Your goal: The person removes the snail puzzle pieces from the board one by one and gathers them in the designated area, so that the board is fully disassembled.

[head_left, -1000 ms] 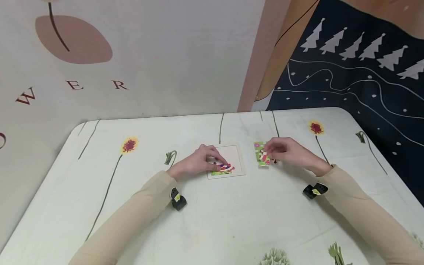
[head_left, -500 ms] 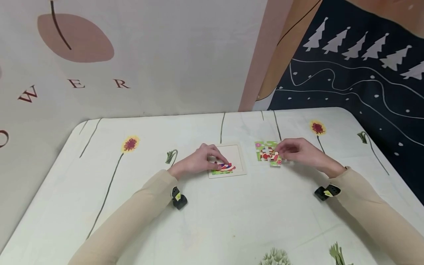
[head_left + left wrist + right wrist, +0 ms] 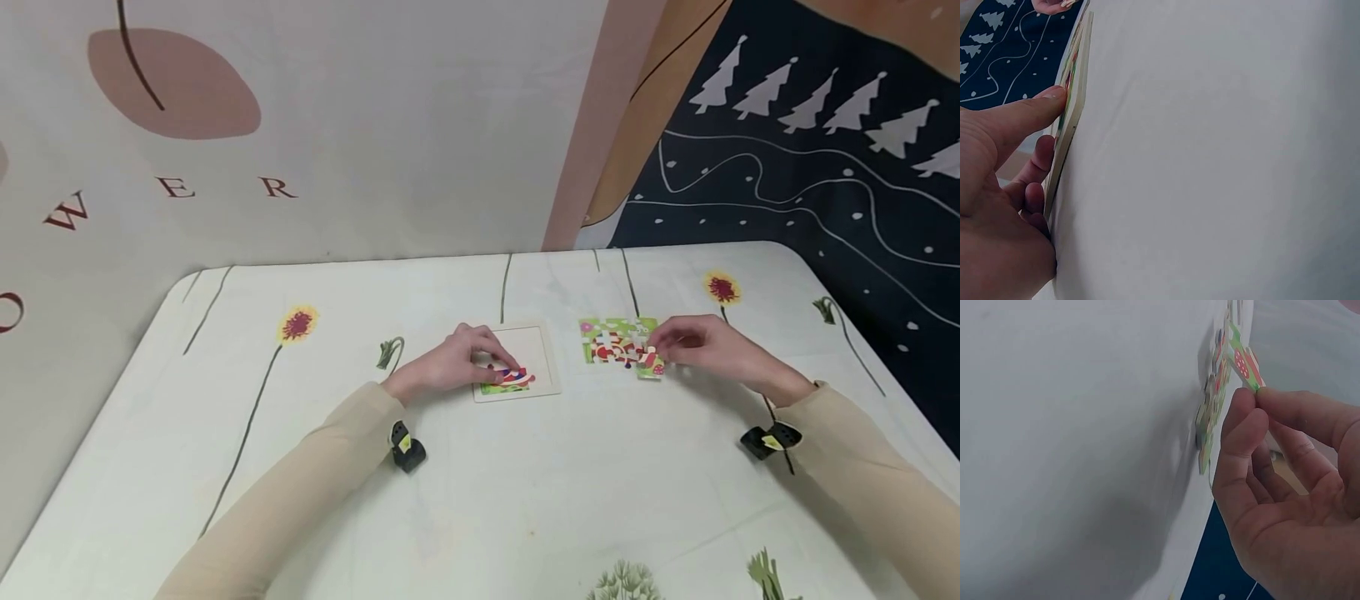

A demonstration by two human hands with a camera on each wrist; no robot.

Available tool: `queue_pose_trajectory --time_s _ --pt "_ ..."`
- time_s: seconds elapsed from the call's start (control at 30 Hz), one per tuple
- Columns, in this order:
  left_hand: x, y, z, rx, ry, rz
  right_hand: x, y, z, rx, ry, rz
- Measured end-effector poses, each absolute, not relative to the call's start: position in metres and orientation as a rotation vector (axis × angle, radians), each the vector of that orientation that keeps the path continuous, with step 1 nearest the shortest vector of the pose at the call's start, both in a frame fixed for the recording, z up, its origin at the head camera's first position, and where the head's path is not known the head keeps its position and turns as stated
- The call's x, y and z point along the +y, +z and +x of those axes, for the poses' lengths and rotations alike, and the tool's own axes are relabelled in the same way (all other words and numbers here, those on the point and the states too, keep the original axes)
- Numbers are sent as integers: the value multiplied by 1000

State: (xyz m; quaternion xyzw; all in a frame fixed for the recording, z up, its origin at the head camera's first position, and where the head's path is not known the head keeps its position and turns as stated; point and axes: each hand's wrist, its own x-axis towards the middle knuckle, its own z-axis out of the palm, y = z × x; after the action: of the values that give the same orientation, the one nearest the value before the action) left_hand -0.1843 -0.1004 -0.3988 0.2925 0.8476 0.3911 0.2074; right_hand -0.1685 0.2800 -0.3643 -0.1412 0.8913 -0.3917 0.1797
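My left hand (image 3: 461, 360) rests on a shallow puzzle tray (image 3: 553, 371). Its thumb and fingertips touch the red, blue and green pieces (image 3: 514, 387) lying along the tray's lower side. In the left wrist view the thumb (image 3: 1035, 112) presses on those pieces, beside the tray's pale edge (image 3: 1079, 106). My right hand (image 3: 701, 346) pinches a green jigsaw piece (image 3: 1244, 362) with red markings between thumb and fingertips. It holds the piece tilted over the near right side of a group of loose jigsaw pieces (image 3: 607, 337), partly hiding them.
Both the tray and the loose pieces lie on a white tablecloth (image 3: 480, 483) printed with flowers and stems. A pale wall hanging (image 3: 420, 125) stands behind the table, and a dark cloth with white trees (image 3: 810, 167) hangs at the right.
My right hand has moved rightward over the loose pieces with the jigsaw piece in its fingers, uncovering more of them. The left hand stays on the tray.
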Motion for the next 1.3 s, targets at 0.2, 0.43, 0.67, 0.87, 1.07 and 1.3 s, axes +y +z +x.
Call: queue_pose_trajectory --time_s 0.2,0.43,0.67,0.87,1.07,1.3 --pt "-100 -399 -186 2357 1093 808 288 -365 -167 2532 -1073 -391" --pt "-100 -399 -185 2362 1092 823 292 -369 -166 2529 -1044 -366" --pt "-101 -398 -186 2374 1080 853 294 -372 -166 2540 -1002 -345" --pt "-101 -398 -185 2378 1090 855 295 -373 -165 2529 -989 -360" --pt "-102 -395 -182 2381 1066 849 296 -375 -162 2552 -989 -360" --pt "-101 -392 -181 2381 1054 866 294 -372 -161 2575 -1026 -372"
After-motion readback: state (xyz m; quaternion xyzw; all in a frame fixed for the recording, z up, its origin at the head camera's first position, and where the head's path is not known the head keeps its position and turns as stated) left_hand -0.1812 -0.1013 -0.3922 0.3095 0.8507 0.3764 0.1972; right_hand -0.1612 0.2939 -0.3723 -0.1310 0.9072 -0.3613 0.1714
